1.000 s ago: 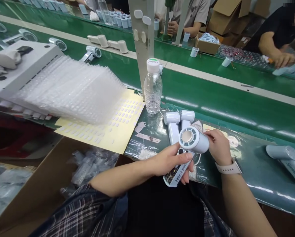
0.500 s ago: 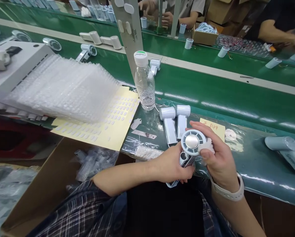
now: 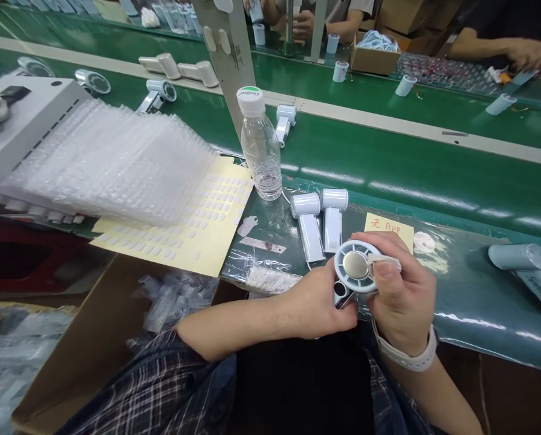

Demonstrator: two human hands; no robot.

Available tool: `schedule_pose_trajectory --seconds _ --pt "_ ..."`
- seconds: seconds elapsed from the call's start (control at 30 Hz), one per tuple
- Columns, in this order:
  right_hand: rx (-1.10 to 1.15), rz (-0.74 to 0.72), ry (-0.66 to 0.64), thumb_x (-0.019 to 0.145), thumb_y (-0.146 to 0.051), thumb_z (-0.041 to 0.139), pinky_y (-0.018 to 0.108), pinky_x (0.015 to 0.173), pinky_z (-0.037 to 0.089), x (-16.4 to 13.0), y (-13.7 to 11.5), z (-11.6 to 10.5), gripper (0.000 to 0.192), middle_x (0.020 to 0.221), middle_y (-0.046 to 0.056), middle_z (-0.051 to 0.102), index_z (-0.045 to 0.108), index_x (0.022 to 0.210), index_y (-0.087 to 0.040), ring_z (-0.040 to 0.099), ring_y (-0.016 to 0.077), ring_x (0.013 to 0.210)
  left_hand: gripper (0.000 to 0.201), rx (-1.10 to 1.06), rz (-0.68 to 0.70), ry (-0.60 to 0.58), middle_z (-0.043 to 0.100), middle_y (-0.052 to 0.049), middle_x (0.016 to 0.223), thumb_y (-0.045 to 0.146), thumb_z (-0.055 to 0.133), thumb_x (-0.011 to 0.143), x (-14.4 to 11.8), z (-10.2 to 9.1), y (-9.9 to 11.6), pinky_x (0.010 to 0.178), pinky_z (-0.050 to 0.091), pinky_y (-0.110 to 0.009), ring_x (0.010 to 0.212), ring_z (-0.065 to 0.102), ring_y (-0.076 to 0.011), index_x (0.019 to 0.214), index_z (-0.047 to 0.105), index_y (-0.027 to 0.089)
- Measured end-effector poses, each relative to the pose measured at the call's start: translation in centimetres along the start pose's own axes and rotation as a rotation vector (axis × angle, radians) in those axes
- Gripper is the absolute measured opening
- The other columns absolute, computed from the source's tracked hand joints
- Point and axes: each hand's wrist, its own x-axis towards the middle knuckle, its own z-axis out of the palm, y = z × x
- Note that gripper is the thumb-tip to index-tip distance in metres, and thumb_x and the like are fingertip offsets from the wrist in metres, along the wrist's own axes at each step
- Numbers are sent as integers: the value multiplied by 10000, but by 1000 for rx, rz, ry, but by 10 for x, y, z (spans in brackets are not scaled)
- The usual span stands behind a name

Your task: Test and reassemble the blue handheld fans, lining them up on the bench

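The left hand (image 3: 318, 303) is grasping the light-blue plastic handheld fan (image 3: 355, 264) below its round head, apparently steadying the face upward; the right hand (image 3: 402, 289) is cupping that head with its fingers, pinning a white tissue-like piece (image 3: 381, 258) (material uncertain) under the thumb.

A green bench (image 3: 465, 290) was covered in clear film. Two fans (image 3: 310, 235) were laid just beyond the left hand (image 3: 320, 305), and a bottle (image 3: 262, 151) was stood farther out. Left of the fans, a strip (image 3: 263, 244), a scrap (image 3: 247, 226), a wad (image 3: 270, 280) and a yellow sheet (image 3: 210, 261) were spread. A note (image 3: 390, 225) was placed beyond the right hand (image 3: 401, 290), another fan (image 3: 519, 257) well to its right.
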Motion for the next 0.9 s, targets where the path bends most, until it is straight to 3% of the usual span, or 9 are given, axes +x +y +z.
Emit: schedule_pose_trajectory --seconds 0.1,0.2,0.27,0.47,0.63,0.7,0.9 --pt "40 24 -71 1012 -567 670 347 845 555 4 3 -6 343 1137 55 733 828 1191 -321 677 246 1045 388 -34 -25 13 679 -4 874 211 682 725 1 -4 2 692 523 -280 783 662 -185 1096 571 189" --pt "46 58 -241 948 -613 739 359 924 562 7 8 -16 494 1287 58 699 744 1373 -361 651 263 1159 409 -188 -128 -62 637 36 727 210 673 720 1 -9 6 552 522 -261 598 643 -163 1109 550 181" --pt "21 56 -282 917 -558 804 353 947 559 7 9 -20 550 1330 53 680 702 1428 -383 639 260 1193 456 -267 -162 -107 621 55 666 198 675 718 1 -11 7 499 521 -257 534 632 -164 1151 535 173" --pt "54 17 -93 905 -506 823 361 903 558 -4 11 -9 423 1202 70 678 797 1286 -323 653 257 1097 441 -203 -152 -117 622 56 660 181 681 704 0 -8 7 529 526 -260 551 642 -169 1120 536 183" --pt "315 54 24 988 -477 709 373 841 580 -8 13 -1 244 1086 69 697 863 1083 -313 680 254 1025 517 123 -35 -25 707 -37 930 270 692 737 -4 -5 6 748 552 -328 822 689 -229 1221 526 198" --pt "326 90 -39 1008 -467 674 393 838 594 -6 10 -7 261 1096 80 705 865 1077 -304 692 269 1030 553 214 -5 -24 720 -80 1024 304 678 753 -5 -6 6 815 560 -368 905 696 -268 1268 514 188" --pt "382 194 -346 935 -517 781 419 940 623 6 1 -33 305 1308 85 689 845 1182 -353 698 293 1173 577 374 18 -53 735 -143 1153 364 634 822 -7 -14 12 807 568 -411 920 736 -313 1340 468 170"
